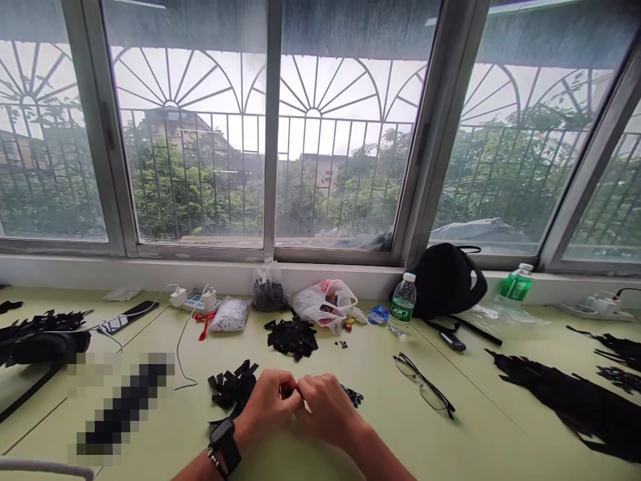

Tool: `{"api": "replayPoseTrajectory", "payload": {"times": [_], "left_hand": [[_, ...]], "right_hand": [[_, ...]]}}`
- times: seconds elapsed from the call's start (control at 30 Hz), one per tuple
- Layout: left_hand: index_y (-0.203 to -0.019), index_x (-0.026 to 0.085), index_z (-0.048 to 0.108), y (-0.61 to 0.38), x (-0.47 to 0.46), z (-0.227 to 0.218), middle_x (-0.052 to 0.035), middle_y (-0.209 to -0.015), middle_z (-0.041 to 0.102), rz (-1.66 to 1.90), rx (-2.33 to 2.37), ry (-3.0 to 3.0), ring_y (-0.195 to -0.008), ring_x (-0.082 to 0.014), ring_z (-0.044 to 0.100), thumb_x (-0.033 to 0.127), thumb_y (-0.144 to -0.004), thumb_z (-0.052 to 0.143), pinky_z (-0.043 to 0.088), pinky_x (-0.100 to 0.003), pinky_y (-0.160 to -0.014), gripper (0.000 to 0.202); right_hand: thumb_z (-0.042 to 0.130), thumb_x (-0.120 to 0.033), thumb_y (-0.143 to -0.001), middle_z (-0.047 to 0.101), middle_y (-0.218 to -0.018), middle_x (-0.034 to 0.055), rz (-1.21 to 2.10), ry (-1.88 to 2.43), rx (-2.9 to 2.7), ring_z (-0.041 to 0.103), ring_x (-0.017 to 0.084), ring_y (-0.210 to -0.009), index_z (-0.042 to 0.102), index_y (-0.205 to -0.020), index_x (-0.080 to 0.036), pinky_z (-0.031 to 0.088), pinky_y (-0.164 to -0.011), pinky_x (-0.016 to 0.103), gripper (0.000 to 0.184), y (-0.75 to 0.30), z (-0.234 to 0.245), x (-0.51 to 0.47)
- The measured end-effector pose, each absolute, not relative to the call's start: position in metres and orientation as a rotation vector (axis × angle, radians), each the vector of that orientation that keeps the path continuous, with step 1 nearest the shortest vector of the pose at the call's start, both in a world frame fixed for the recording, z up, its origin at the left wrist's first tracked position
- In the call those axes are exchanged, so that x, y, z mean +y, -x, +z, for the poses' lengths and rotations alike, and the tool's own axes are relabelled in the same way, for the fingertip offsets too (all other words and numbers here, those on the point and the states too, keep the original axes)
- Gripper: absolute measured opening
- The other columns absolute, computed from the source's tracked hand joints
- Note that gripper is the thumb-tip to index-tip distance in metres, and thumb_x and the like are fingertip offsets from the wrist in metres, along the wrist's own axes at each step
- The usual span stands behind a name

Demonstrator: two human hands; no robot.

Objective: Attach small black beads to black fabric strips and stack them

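- Head view: both forearms come in from the bottom edge and angle toward each other, so that the two hands meet low in the middle of the frame, above the pale green counter (451, 434).
- The left hand (270, 401) is curled, knuckles up, with its fingers folded inward toward the right hand; a black watch (225, 442) sits on its wrist.
- The right hand (328, 407) is curled the same way, back of the hand up, and its fingertips press against those of the left.
- Both hands are closed narrow on a small black piece (287, 390) pinched between them; only a dark sliver of it shows in the gap, and its shape cannot be told.
- Just left of the hands lies a loose heap of black strips (233, 387), touching the counter and near the left knuckles.
- Just right of the right hand lies a small cluster of black beads (353, 396).
- Farther back, toward the window, lies a second black pile (292, 336), apart from the hands.
- A pair of glasses (424, 386) lies folded open on the counter, right of the hands and well apart from them.
- Along the sill side stand a water bottle (402, 304), a white plastic bag (323, 304) and a black bag (445, 280).
- A phone (127, 316) lies far left, near a power strip (193, 302).
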State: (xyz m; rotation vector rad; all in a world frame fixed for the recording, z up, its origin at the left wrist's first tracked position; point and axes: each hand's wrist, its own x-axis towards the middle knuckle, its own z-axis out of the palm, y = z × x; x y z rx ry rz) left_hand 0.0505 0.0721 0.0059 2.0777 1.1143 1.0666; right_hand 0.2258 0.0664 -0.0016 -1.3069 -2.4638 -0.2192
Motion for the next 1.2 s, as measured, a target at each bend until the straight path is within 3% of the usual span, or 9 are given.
{"api": "replayPoseTrajectory", "payload": {"times": [0.53, 0.93, 1.2], "left_hand": [[-0.061, 0.019, 0.053, -0.0519, 0.0701, 0.0107, 0.0033, -0.059, 0.053, 1.085, 1.085, -2.097, -0.058, -0.0125, 0.043, 0.019, -0.082, 0.056, 0.031, -0.025, -0.057, 0.021], [-0.063, 0.017, 0.056, -0.0508, 0.0735, 0.0085, 0.0023, -0.061, 0.056, 1.021, 1.107, -2.1, -0.061, -0.0123, 0.046, 0.02, -0.081, 0.055, 0.03, -0.025, -0.057, 0.019], [-0.064, 0.016, 0.063, -0.0517, 0.0751, 0.0091, 0.0022, -0.06, 0.059, 1.037, 1.181, -2.047, -0.06, -0.0114, 0.044, 0.024, -0.081, 0.059, 0.03, -0.024, -0.057, 0.019]], "right_hand": [[0.057, -0.02, -0.085, 0.068, -0.082, 0.0013, -0.125, 1.299, -2.377, 0.06, 0.018, -0.071, 0.061, -0.087, -0.021, 0.024, -0.063, 0.031, 0.005, -0.2255, 0.0022, 0.0642], [0.058, -0.02, -0.085, 0.07, -0.083, 0.0001, -0.105, 1.301, -2.393, 0.062, 0.017, -0.072, 0.061, -0.086, -0.021, 0.024, -0.061, 0.031, 0.003, -0.2277, 0.0038, 0.0644], [0.056, -0.016, -0.09, 0.071, -0.08, 0.0017, -0.272, 1.282, -2.417, 0.063, 0.017, -0.067, 0.062, -0.083, -0.02, 0.026, -0.061, 0.031, 0.01, -0.2251, 0.0005, 0.0684]]}}
